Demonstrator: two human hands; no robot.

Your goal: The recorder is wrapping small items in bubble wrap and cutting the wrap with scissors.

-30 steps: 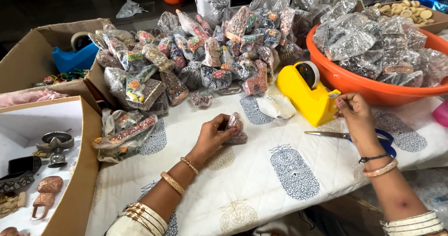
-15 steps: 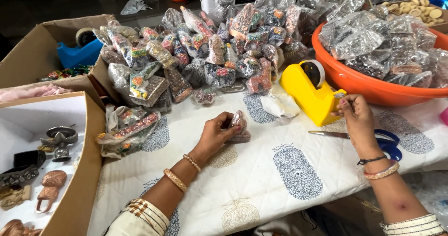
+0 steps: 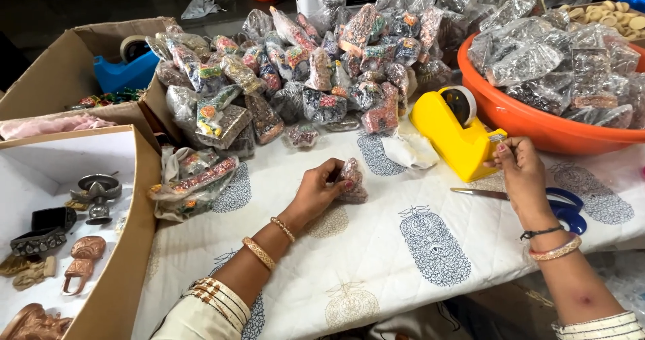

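My left hand (image 3: pixel 321 191) rests on the white printed cloth (image 3: pixel 376 259) and grips a small clear packet of colourful pieces (image 3: pixel 352 179). My right hand (image 3: pixel 522 176) is raised at the front end of the yellow tape dispenser (image 3: pixel 451 133), fingers pinched at its cutter, apparently on the tape end. Blue-handled scissors (image 3: pixel 537 201) lie on the cloth just under that hand. Behind the dispenser stands a big heap of filled clear packets (image 3: pixel 302 78).
An orange tub (image 3: pixel 537 128) full of packets sits at the right. Cardboard boxes stand at the left, one (image 3: pixel 114 259) with metal and clay trinkets, one behind holding a blue tape dispenser (image 3: pixel 127 71). A few packets (image 3: pixel 195 182) lie by the box edge.
My right hand has stayed at the dispenser's cutter, shifting slightly. My left hand keeps the packet in about the same place. The view has drifted a little.
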